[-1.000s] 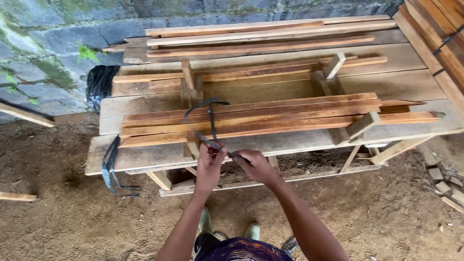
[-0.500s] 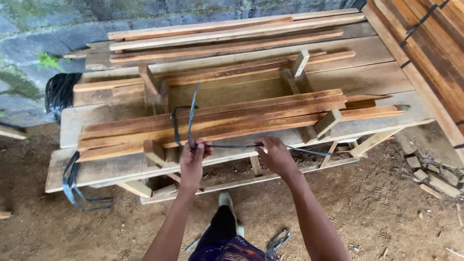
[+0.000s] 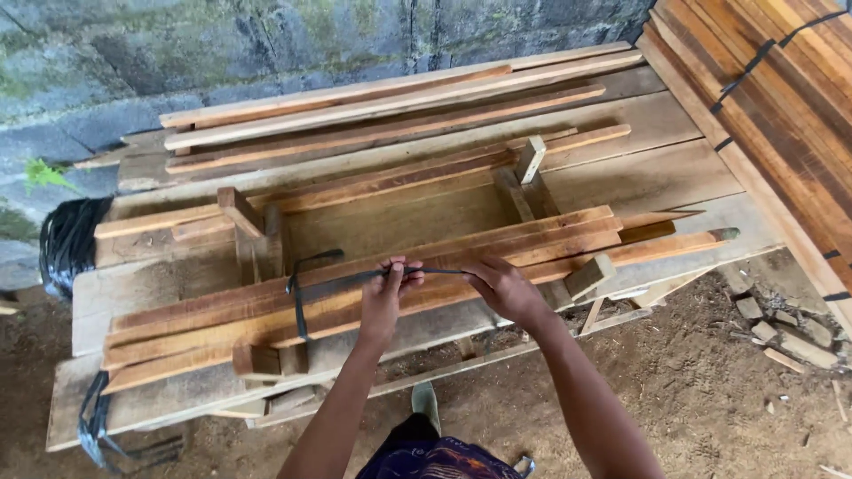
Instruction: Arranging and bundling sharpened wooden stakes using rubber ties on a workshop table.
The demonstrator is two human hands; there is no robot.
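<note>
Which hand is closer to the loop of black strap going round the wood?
The left hand. It pinches the black strap right beside the loop around the wood slats; the right hand holds the strap farther along.

Bare forearms; dark patterned purple garment (image 3: 435,457) below.

Mossy grey stone wall (image 3: 266,53), bare dirt floor (image 3: 728,399), plank workbench (image 3: 639,160).

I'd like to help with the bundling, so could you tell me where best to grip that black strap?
Grip the strap on its taut flat run, just left of the left hand, coming from above. It lies clear over the slats there; its far loop hugs the wood.
</note>
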